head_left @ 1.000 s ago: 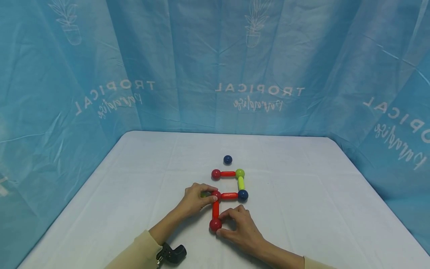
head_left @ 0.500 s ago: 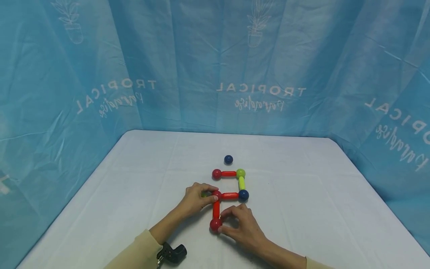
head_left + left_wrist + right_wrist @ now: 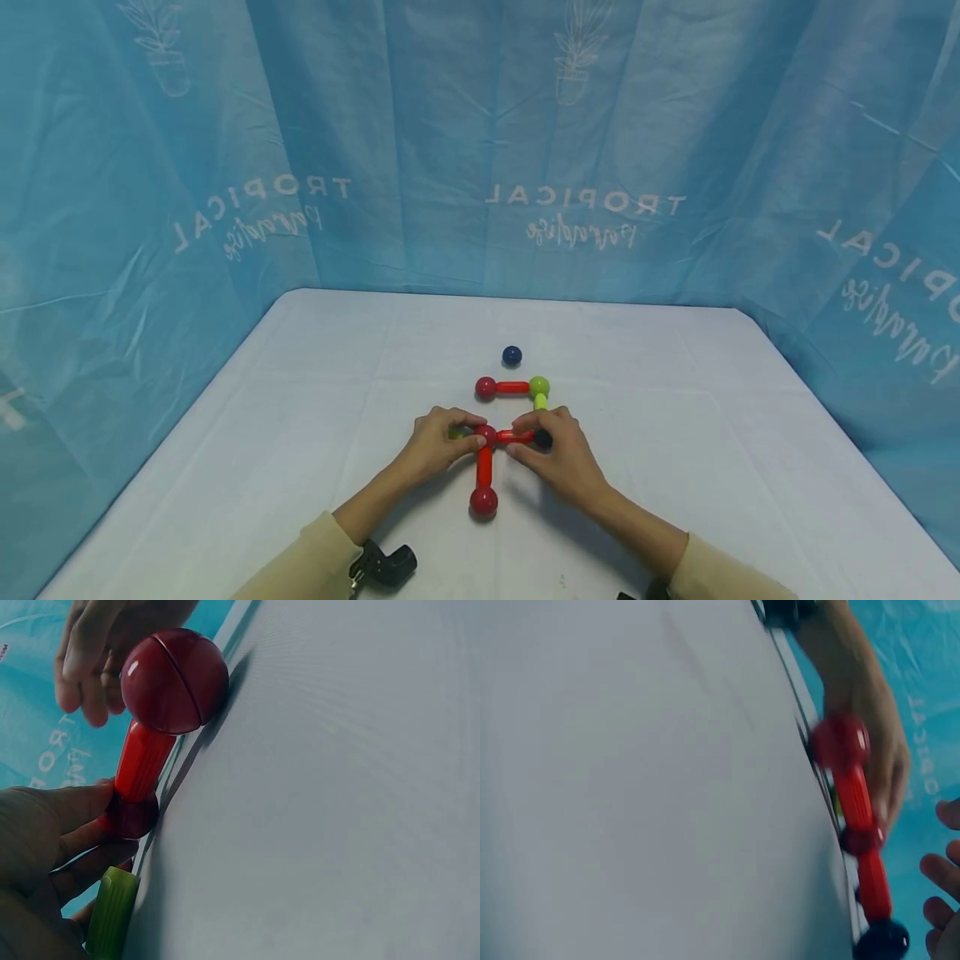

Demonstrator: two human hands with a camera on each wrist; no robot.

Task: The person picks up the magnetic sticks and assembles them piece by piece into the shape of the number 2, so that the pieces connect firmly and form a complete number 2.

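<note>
On the white table lies a figure of coloured balls and sticks. My left hand (image 3: pixel 437 440) pinches the middle red ball (image 3: pixel 488 434) between thumb and fingers. From that ball a red stick (image 3: pixel 484 468) runs toward me to another red ball (image 3: pixel 483 501). A second red stick (image 3: pixel 517 437) runs right to a dark blue ball (image 3: pixel 545 439), partly hidden by my right hand (image 3: pixel 561 457). The right hand hovers over this stick, thumb and fingers parted; in the right wrist view its fingertips (image 3: pixel 939 871) stand apart from it. A green stick (image 3: pixel 112 911) lies under my left hand.
Beyond the hands, a lime stick (image 3: pixel 541 402), a lime ball (image 3: pixel 539 386), a red stick (image 3: pixel 513 387) and a red ball (image 3: pixel 486 388) continue the figure. A loose blue ball (image 3: pixel 512 356) lies farther back. Blue curtains (image 3: pixel 450 150) surround the table.
My right hand has left the near red ball and moved forward to the red stick beside the blue ball. My left hand stays on the middle red ball.
</note>
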